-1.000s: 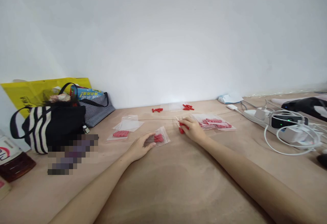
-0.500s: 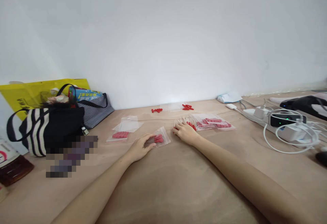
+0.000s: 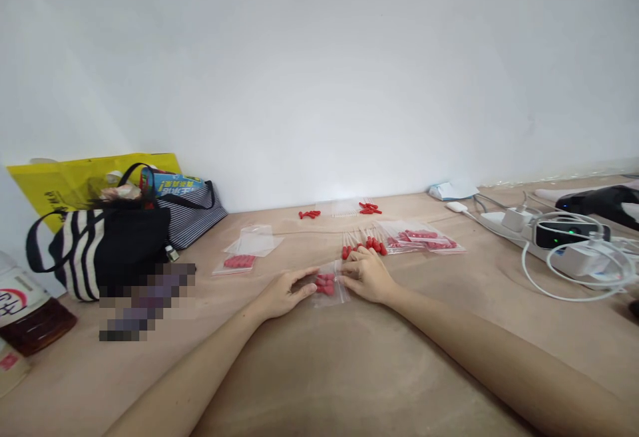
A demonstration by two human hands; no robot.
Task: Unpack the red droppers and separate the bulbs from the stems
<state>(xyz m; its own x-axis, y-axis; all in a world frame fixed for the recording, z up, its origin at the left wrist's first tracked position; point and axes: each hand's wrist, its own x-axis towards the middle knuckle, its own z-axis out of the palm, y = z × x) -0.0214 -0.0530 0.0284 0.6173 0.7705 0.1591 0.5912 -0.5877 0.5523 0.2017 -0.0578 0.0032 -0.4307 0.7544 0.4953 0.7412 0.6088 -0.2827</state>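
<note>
My left hand [image 3: 284, 292] grips the left edge of a small clear zip bag [image 3: 327, 300] between thumb and fingers. Several red pieces [image 3: 325, 283] lie inside it. At the bag's right end, by the zip strip, my right hand [image 3: 368, 276] is closed on the plastic; its fingertips are partly hidden. Just beyond that hand is a row of thin pale sticks with red tips [image 3: 377, 247]. Right of the row lies a stack of filled bags [image 3: 424, 240]. Left of my left hand, a filled bag [image 3: 239, 261] lies by flat clear bags [image 3: 257, 241].
Against the wall are loose red pieces [image 3: 310, 214] and more red-tipped sticks [image 3: 370, 209]. A black striped bag [image 3: 120, 244] and a bottle of dark liquid [image 3: 37, 324] stand left. A power strip with chargers and white cables [image 3: 529, 271] occupies the right side.
My left hand has brought the zip bag to the right and closer to me. My right hand has come back from the red-tipped sticks to the bag's right end.
</note>
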